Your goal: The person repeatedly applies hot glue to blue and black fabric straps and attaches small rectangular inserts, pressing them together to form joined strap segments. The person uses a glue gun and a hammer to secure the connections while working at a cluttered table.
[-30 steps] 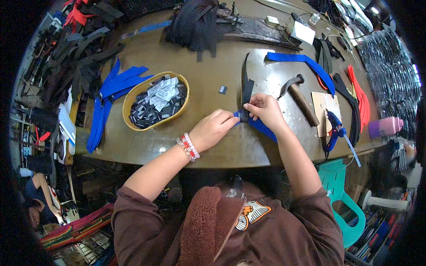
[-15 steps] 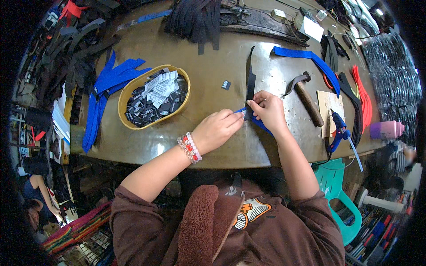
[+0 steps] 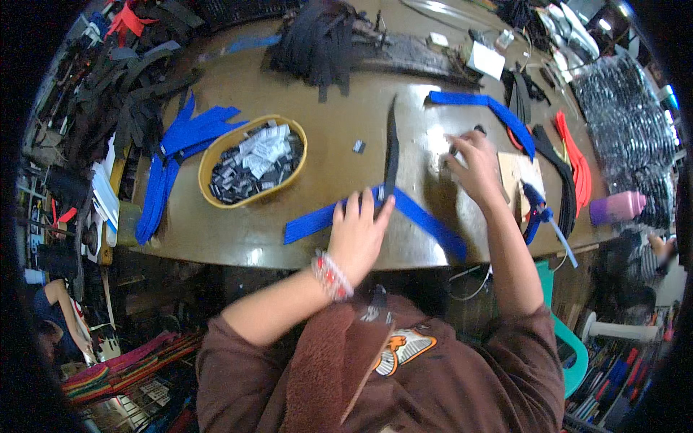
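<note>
My left hand (image 3: 359, 234) lies open on the table, its spread fingertips on the junction of a blue strap (image 3: 309, 224) and a black strap (image 3: 393, 144). The blue strap bends there, one arm running left and the other toward the near right. The black strap points away from me. A small label shows at the junction, partly behind my fingers. My right hand (image 3: 473, 167), smeared by motion, is over the hammer (image 3: 480, 129). Only the hammer's head end shows beside it; the handle is mostly hidden, and whether my fingers grip it is unclear.
A yellow oval basket (image 3: 204, 169) of small labels stands left, beside blue straps (image 3: 162, 173). One loose label (image 3: 358, 146) lies mid-table. At right are another blue strap (image 3: 462, 98), a board (image 3: 521, 173), a glue gun (image 3: 535, 202), red straps (image 3: 574, 162) and a pink-purple bottle (image 3: 617, 208).
My right hand has left the strap junction and moved right to the hammer. My left hand has flattened onto the blue strap, whose left arm now shows. The whole view has shifted slightly.
</note>
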A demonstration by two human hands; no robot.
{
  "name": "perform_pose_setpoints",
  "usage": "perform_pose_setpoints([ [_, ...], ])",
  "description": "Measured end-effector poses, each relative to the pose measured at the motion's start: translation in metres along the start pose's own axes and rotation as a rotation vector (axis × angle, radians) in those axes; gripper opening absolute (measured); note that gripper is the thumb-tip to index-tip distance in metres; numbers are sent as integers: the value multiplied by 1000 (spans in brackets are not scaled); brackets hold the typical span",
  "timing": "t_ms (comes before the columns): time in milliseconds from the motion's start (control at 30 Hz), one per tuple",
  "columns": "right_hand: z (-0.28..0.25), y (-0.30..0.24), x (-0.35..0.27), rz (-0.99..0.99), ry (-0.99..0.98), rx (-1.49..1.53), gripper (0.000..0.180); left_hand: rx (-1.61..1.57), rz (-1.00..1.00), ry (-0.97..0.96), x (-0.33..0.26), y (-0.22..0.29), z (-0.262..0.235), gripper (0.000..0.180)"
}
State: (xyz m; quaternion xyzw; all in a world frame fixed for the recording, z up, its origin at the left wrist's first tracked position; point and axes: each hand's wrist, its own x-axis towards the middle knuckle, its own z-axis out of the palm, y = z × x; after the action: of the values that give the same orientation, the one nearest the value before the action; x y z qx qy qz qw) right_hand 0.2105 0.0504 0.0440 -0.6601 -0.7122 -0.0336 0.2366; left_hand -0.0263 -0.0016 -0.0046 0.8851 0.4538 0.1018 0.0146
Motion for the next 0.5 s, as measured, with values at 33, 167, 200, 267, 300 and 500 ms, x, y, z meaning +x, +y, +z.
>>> perform_pose_setpoints([
  [33, 1, 27, -13, 111, 76, -274, 48, -50, -6, -36, -8, 7, -1, 57],
  [167, 4, 66, -30, 215, -142, -473, 51, -239, 146, -83, -16, 30, 4, 72],
  [200, -1, 59, -33, 231, -194, -397, 48, -279, 185, -48, -14, 34, 8, 72],
  [267, -15, 28, -34, 293, -52, 63, 49, -305, 168, -69, -9, 38, 15, 76],
  [300, -24, 10, -42, 323, -63, 179, 48, -317, 172, -78, -8, 38, 18, 77],
  [500, -35, -33, -123, 267, -346, 306, 45, -340, 166, -105, -6, 36, 14, 83],
])
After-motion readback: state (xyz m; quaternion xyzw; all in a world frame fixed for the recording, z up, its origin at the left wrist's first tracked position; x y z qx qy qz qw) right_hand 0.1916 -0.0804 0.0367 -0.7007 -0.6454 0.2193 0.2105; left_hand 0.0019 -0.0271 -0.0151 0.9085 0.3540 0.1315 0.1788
